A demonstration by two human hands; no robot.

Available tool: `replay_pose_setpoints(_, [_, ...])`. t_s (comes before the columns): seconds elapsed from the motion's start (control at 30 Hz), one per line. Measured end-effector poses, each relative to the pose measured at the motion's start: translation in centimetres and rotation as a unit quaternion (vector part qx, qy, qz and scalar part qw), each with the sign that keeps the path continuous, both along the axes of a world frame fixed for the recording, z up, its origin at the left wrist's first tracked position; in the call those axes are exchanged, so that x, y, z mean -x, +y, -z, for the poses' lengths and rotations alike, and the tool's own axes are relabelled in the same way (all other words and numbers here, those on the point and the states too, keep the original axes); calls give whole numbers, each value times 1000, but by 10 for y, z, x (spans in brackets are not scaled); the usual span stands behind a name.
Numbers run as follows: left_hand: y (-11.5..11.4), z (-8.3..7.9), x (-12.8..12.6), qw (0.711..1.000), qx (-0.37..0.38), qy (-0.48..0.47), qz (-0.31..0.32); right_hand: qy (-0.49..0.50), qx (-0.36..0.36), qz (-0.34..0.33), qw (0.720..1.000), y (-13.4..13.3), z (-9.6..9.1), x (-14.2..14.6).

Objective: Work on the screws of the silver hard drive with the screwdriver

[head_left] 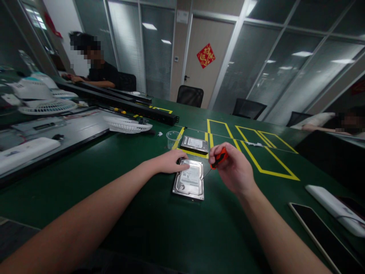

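Observation:
A silver hard drive [189,180] lies flat on the green table [137,198] in front of me. My left hand [171,161] rests on its far left corner, fingers curled down against it. My right hand [232,167] hovers just right of the drive, closed around a small orange-red and black tool [219,158], likely a screwdriver, whose thin tip points down toward the drive's right edge. A second hard drive [195,144] sits further back on a yellow tape line. A small clear plastic cup [172,139] stands to its left.
Yellow tape squares [256,146] mark the table to the right. White fan grilles [127,125] and fan parts lie at left near a long black rail [137,106]. A dark tablet [322,232] and white bar [333,207] lie at right. Other people sit at the far left and right.

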State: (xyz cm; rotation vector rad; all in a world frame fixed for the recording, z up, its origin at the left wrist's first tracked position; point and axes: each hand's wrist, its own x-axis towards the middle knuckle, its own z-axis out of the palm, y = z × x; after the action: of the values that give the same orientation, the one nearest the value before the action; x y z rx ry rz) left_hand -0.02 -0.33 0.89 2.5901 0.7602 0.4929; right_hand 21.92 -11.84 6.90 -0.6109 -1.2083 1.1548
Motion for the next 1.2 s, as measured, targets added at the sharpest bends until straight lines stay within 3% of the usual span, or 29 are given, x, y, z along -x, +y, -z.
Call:
replay_pose_setpoints(0.6, [0,-1,0,1000,9,3,-8,-42,-7,17,999,-3,-1,3])
replay_pose_setpoints(0.87, [-1,-2,-1,1000,5,2,-3,-12,24,11,1000,-2,-4,4])
replay_pose_setpoints(1.2, [0,0,1,1000,3,-2,-1,-22,3,17,1000,-2,-1,1])
